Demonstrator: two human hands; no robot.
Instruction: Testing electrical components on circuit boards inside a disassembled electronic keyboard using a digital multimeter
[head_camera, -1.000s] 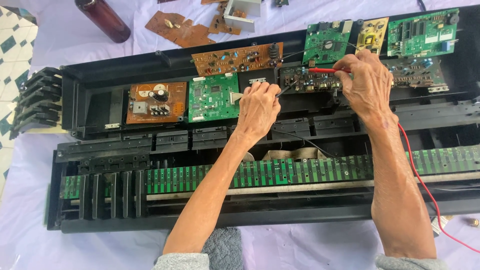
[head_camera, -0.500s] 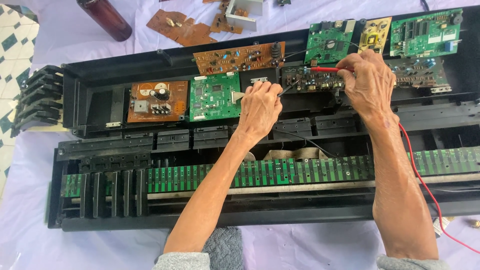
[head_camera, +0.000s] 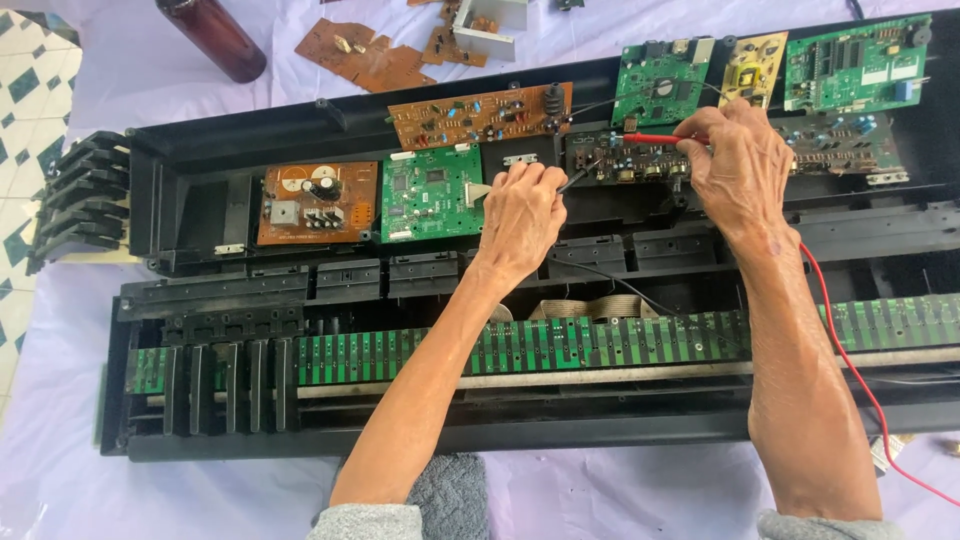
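Right hand (head_camera: 735, 160): pinches slim red plastic test probe (head_camera: 655, 139), tip on dark brown circuit board (head_camera: 630, 160) inside the opened black keyboard case (head_camera: 250, 130).
Left hand (head_camera: 522, 215): closed around thin black probe (head_camera: 578, 178), angled toward same board, pairing the contacts.

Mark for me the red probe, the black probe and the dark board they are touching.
red probe (head_camera: 655, 139), head view, on the middle of its red shaft.
black probe (head_camera: 577, 180), head view, on the thin black tip section beyond the left hand's fingers.
dark board (head_camera: 625, 165), head view, on its component-covered face between the hands.
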